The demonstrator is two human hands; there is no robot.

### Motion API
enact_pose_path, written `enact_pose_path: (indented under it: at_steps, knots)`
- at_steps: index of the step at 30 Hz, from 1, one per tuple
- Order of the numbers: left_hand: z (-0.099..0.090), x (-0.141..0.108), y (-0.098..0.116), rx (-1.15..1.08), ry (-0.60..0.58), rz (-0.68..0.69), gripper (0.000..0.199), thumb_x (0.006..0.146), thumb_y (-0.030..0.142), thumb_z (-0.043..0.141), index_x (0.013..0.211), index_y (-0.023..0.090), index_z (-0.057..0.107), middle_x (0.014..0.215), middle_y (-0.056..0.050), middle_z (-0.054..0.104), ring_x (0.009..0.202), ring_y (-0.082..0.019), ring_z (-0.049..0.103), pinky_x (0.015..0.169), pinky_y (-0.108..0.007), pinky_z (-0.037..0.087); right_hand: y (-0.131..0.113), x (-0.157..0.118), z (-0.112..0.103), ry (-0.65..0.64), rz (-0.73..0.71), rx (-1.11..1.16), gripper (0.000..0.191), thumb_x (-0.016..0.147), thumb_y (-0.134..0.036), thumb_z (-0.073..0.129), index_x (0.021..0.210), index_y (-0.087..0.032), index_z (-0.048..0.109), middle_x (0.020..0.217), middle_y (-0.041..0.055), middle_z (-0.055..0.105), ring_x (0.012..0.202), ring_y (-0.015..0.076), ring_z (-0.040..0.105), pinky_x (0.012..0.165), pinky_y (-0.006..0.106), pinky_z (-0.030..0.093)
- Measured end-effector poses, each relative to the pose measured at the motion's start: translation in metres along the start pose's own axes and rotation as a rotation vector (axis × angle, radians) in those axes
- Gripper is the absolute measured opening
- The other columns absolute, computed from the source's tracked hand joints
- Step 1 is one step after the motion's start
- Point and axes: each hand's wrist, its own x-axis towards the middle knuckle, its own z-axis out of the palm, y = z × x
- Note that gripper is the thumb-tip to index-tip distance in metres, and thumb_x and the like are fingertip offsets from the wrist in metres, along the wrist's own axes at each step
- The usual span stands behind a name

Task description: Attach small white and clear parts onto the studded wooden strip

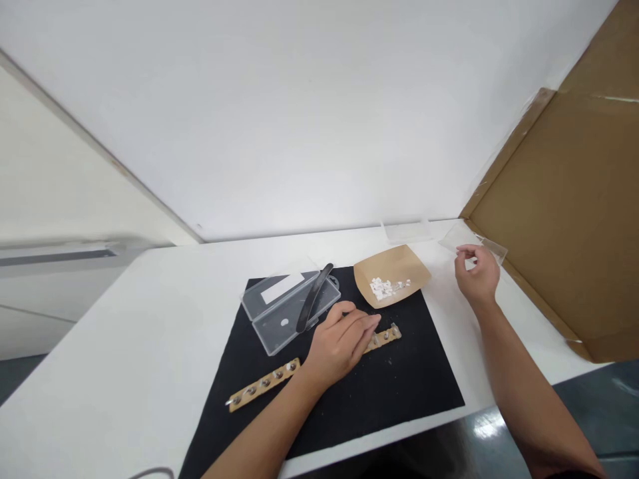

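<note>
My left hand [339, 342] lies over the left part of a wooden strip with round metal studs [386, 336]; its fingers are drawn together, and whatever they grip is hidden. Clear pieces stand on that strip's right end. Another studded wooden strip [264, 384] lies to the left, near my forearm, with small pale pieces on its studs. Off to the right, my right hand [478, 274] is raised by a clear plastic tray [494, 249]. Its thumb and fingers curl into a pinch, and anything between them is too small to make out.
A kraft paper tray [394, 263] holds small white pieces [382, 288]. An opened clear plastic case [279, 332] has a black curved file [314, 297] across it. Beneath is a black mat [399, 399]. A clear container [407, 231] stands by the wall; a cardboard panel [559, 226] borders the right.
</note>
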Motion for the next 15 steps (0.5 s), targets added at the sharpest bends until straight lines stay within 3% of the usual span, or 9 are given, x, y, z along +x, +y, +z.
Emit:
enact_pose_path:
  at_steps: [7,15]
  knots:
    - [-0.002,-0.005,-0.011,0.066,0.094,-0.08,0.021,0.095,0.009,0.064,0.113,0.019,0.065,0.085,-0.003,0.077,0.072,-0.017,0.069,0.087,-0.041,0.053,0.002,-0.002,-0.011,-0.365,-0.265,-0.18,0.02,0.097,-0.027,0.055,0.102,-0.024,0.075,0.098,0.0055,0.079,0.101,0.0279,0.068,0.099,0.048,0.034]
    - [-0.005,-0.007,-0.012,0.067,0.135,-0.096,0.021,0.089,0.004,0.065,0.105,0.018,0.064,0.082,-0.003,0.072,0.07,-0.017,0.066,0.085,-0.04,0.05,0.007,-0.011,-0.01,-0.572,-0.342,-0.313,0.024,0.097,-0.019,0.056,0.102,-0.026,0.079,0.107,0.0075,0.081,0.109,0.0307,0.064,0.103,0.052,0.029]
